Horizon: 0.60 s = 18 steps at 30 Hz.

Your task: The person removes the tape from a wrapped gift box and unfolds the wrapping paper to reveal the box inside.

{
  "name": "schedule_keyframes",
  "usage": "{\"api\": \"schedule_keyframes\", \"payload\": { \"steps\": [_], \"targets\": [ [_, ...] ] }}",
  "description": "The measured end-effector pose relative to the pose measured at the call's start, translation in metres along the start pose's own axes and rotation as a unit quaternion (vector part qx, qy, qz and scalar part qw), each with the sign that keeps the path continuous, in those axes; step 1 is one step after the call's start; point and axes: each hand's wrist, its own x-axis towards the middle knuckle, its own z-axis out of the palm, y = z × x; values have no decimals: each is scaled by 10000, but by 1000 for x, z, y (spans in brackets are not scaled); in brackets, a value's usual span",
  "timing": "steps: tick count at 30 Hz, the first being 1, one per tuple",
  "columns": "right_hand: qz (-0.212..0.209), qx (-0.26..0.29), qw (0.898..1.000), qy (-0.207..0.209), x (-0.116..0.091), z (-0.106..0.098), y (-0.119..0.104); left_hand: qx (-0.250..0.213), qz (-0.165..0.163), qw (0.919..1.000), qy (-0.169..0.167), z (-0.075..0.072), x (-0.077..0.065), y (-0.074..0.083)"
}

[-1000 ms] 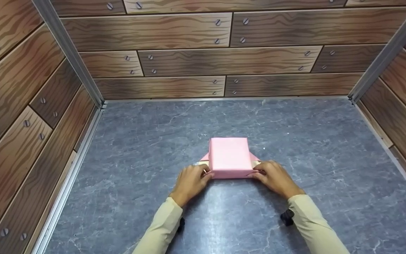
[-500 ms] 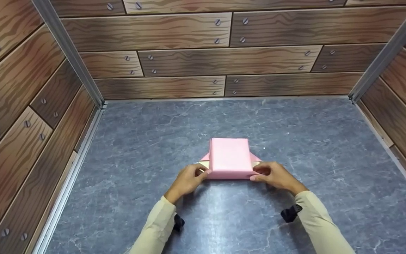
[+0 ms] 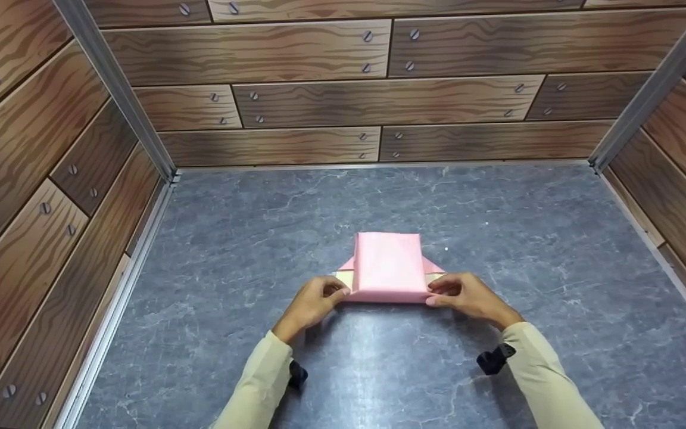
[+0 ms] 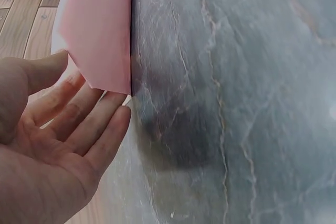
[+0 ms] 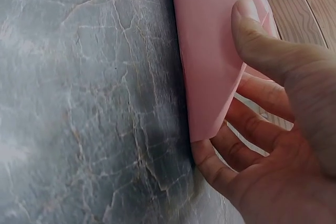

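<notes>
A box-shaped parcel in pink wrapping paper stands on the grey marbled tabletop in the head view. At both its sides folded paper flaps stick out, pink at the back and cream nearer the front. My left hand holds the front left flap at its edge, thumb in front and fingers behind the pink paper. At the front right corner, my right hand pinches the other flap: its thumb lies on the front of the paper and the fingers reach behind. What lies inside the wrapping is hidden.
Wood-patterned panels close off the back and both sides, with grey metal rails at the corners. Dark wrist cameras hang under the pale sleeves. A small white speck lies right of the parcel.
My left hand has slid left and slightly outward along the front flap, drawing it out from the parcel. The right thumb has shifted along the front flap. The parcel has hardly moved.
</notes>
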Motion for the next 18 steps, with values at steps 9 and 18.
{"api": "schedule_keyframes", "payload": {
  "steps": [9,18],
  "targets": [
    [14,-4,10000,6,-3,0,-1,119,136,9998,-26,-1,1,-1],
    [-211,109,9997,82,-6,0,-2,-74,414,9991,-55,-2,0,-6]
  ]
}}
